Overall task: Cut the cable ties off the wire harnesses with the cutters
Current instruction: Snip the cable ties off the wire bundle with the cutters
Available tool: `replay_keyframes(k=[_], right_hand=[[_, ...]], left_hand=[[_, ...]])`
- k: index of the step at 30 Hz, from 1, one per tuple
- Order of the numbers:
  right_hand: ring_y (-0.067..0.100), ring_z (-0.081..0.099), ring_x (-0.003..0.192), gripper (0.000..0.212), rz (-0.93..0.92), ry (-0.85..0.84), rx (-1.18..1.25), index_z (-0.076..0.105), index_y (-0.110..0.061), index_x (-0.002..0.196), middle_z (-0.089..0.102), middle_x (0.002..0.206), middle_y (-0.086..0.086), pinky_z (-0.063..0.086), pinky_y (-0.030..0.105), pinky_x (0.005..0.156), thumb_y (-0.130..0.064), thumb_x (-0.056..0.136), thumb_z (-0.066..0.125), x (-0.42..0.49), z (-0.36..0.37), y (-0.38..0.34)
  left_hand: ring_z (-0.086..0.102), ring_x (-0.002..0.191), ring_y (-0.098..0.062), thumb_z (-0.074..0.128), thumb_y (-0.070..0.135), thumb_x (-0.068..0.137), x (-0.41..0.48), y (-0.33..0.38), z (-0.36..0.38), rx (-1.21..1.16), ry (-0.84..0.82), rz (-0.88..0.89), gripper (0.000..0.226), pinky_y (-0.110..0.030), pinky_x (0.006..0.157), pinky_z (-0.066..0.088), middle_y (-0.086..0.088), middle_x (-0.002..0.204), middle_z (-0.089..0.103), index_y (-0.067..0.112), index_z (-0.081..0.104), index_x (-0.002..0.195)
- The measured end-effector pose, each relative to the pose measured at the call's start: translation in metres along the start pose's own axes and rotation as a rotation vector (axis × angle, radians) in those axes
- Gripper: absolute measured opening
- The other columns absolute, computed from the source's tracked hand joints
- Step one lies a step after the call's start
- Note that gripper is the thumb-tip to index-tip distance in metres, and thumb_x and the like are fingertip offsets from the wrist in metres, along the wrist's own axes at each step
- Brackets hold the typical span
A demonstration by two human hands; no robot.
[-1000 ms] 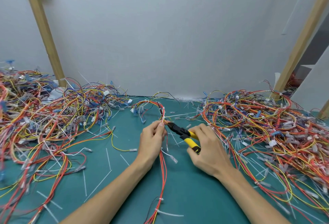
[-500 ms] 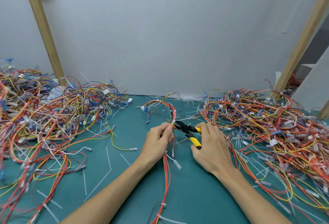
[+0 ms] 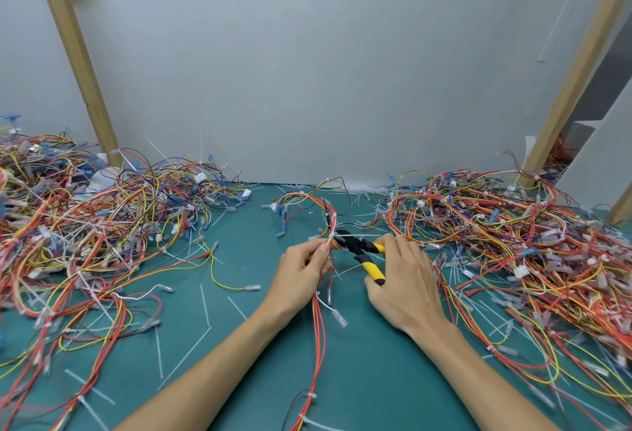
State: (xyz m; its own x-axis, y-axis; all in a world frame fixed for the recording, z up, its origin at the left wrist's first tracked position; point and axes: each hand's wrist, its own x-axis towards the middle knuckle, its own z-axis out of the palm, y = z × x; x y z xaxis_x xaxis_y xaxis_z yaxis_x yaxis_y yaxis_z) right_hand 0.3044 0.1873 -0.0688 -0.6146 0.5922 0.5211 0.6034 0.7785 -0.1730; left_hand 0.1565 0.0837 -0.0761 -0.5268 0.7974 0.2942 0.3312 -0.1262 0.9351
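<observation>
While a left heap (image 3: 85, 225) and a right heap (image 3: 513, 225) of tangled red, yellow and blue wires crowd the green worktop (image 3: 239, 345), the left hand (image 3: 301, 270) pinches one red-and-yellow wire harness (image 3: 319, 328) between thumb and fingers at centre. The right hand (image 3: 407, 283) curls its fingers round one pair of yellow-and-black cutters (image 3: 362, 252), whose nose seems to meet a white cable tie (image 3: 342, 233) on that harness. Loose white tie strips (image 3: 184, 358) litter the worktop.

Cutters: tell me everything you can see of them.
The cutters have a dark metal head and yellow handles with black bands. The right hand grips the handles. The head points left, its tips against the wire harness just above where the left hand pinches it. Whether the blades are closed cannot be told.
</observation>
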Motion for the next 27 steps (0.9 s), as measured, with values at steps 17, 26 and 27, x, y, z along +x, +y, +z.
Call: replay_keyframes(k=[17, 26, 27], right_hand=[[0.027, 0.049, 0.086, 0.047, -0.024, -0.048, -0.106, 0.058, -0.013, 0.111, 0.057, 0.092, 0.003, 0.043, 0.038, 0.079, -0.035, 0.071, 0.069, 0.0001, -0.0039, -0.0018], [0.027, 0.047, 0.093, 0.058, -0.009, -0.110, -0.174, 0.053, -0.017, 0.125, 0.058, 0.099, 0.003, 0.039, 0.037, 0.085, -0.040, 0.072, 0.062, -0.0005, 0.0008, -0.0019], [0.026, 0.046, 0.095, 0.059, -0.005, -0.123, -0.180, 0.051, -0.018, 0.127, 0.057, 0.101, 0.002, 0.038, 0.036, 0.086, -0.041, 0.074, 0.060, -0.0005, 0.0011, -0.0013]], left_hand=[[0.036, 0.045, -0.005, 0.044, 0.014, 0.100, -0.0032, 0.0046, 0.0024, 0.220, -0.001, 0.038, 0.041, -0.026, 0.052, 0.032, 0.010, 0.046, 0.042, 0.019, 0.042, 0.059], [0.036, 0.048, -0.009, 0.043, 0.013, 0.101, -0.0069, 0.0062, 0.0035, 0.330, 0.013, 0.153, 0.040, -0.017, 0.053, 0.031, 0.009, 0.048, 0.042, 0.015, 0.038, 0.061], [0.037, 0.048, -0.009, 0.043, 0.012, 0.101, -0.0065, 0.0061, 0.0034, 0.332, 0.012, 0.163, 0.040, -0.017, 0.053, 0.031, 0.009, 0.048, 0.042, 0.015, 0.038, 0.061]])
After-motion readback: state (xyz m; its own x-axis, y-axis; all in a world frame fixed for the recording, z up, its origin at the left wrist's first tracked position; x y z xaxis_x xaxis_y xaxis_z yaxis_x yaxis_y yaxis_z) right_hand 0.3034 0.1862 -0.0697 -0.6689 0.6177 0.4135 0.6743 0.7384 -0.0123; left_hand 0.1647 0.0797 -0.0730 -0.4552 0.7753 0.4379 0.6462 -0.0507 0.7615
